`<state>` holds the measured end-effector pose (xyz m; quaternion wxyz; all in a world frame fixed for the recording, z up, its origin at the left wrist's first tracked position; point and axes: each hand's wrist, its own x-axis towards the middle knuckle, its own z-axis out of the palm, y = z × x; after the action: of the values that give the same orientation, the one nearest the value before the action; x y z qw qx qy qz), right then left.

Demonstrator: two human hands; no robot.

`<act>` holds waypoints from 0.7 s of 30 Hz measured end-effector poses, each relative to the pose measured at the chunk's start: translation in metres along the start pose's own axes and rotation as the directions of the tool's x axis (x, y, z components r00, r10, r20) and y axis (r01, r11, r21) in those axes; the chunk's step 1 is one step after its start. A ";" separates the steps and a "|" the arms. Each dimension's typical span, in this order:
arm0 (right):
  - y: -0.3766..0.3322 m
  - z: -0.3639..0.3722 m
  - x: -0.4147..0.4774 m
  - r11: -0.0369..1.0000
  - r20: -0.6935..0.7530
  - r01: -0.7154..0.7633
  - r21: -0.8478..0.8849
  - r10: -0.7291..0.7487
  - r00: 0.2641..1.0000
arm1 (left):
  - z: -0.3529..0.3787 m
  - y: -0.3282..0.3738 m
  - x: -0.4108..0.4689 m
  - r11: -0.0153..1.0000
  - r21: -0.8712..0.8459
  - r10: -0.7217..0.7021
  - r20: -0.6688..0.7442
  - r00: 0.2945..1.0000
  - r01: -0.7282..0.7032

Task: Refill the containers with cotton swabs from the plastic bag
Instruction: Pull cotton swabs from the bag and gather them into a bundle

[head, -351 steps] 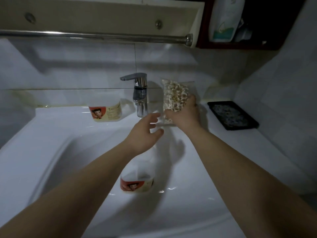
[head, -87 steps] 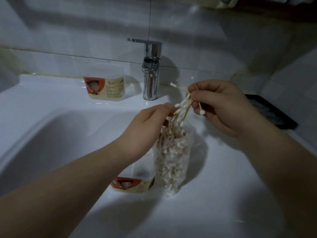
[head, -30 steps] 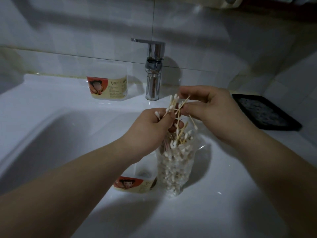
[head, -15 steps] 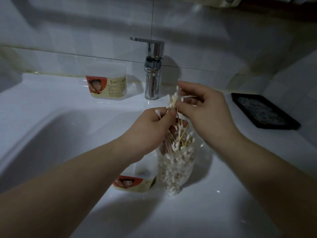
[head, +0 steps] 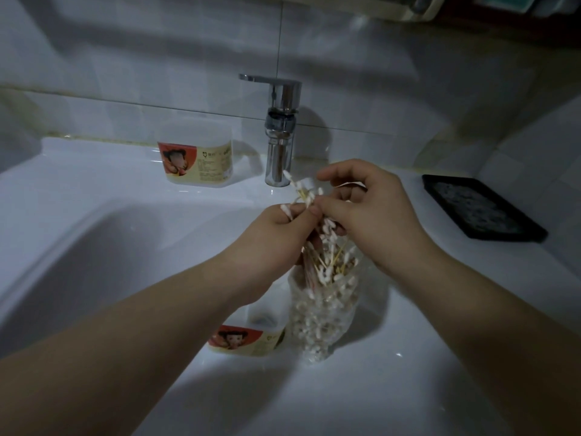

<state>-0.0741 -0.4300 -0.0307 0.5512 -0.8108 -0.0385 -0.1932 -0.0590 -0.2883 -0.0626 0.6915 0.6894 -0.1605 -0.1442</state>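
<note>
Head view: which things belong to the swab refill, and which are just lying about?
Job: plastic bag; cotton swabs; near container; far container; left hand and right hand, both pinching swabs.
Lying about: tap; black tray.

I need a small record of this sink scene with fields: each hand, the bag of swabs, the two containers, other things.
left hand: grips a bundle of cotton swabs
right hand: pinches the same bundle with thumb and finger
plastic bag: upright below the hands, open, many swabs inside
near container: left of the bag, partly hidden
far container: at the back, left of the faucet
black tray: at the right, apart
</note>
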 end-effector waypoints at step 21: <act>0.017 -0.011 0.013 0.957 0.139 -0.226 0.180 0.203 0.969 | 0.001 0.005 -0.001 0.994 0.108 0.002 -0.002 1.000 -0.001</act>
<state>-0.0600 -0.4485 -0.0376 0.6421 -0.7626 -0.0015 -0.0789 -0.0605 -0.2888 -0.0581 0.6534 0.7258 -0.1679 -0.1341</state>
